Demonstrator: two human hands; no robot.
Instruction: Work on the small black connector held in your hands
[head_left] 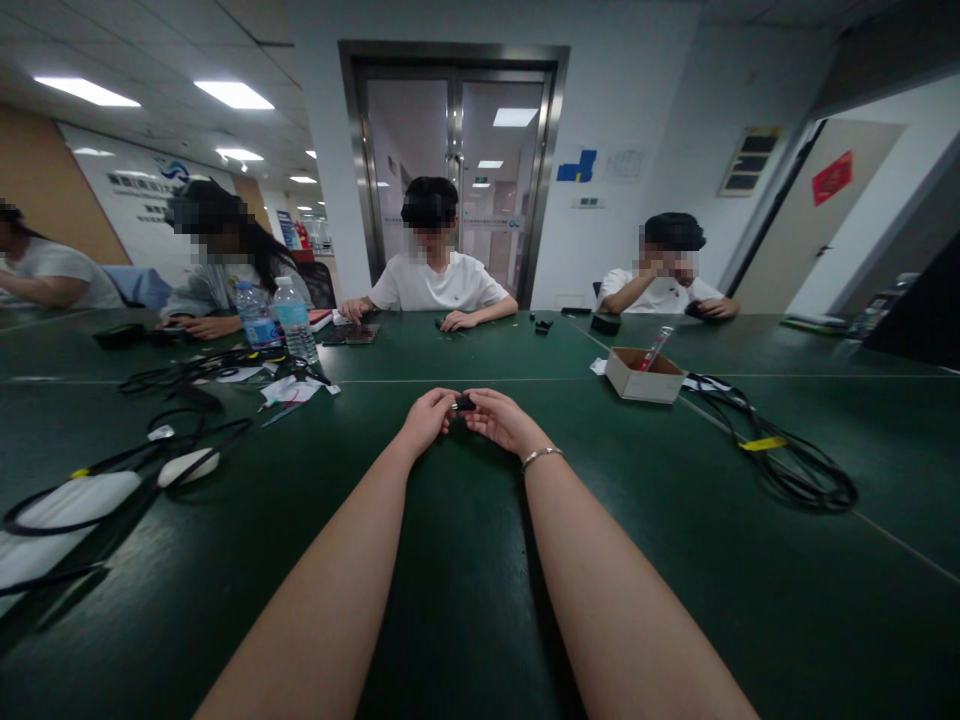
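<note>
While both bare hands meet over the dark green table (465, 580), well to the left of the open, pale cardboard box (640, 384), the right hand (504, 420) holds a small black object with a shiny metal end (467, 402) between thumb and fingers. The left hand (424, 422) is drawn narrow at that metal end, but I cannot tell whether it grips or only touches it. A clear, red-marked tube (658, 345) leans inside the box. Just right of the box and nearer lies a loop of black cable (806, 495) with a yellow tag (763, 443). Far to its left stand two clear plastic bottles with blue labels (295, 316). Beyond it sits a person in a white T-shirt (670, 294)
</note>
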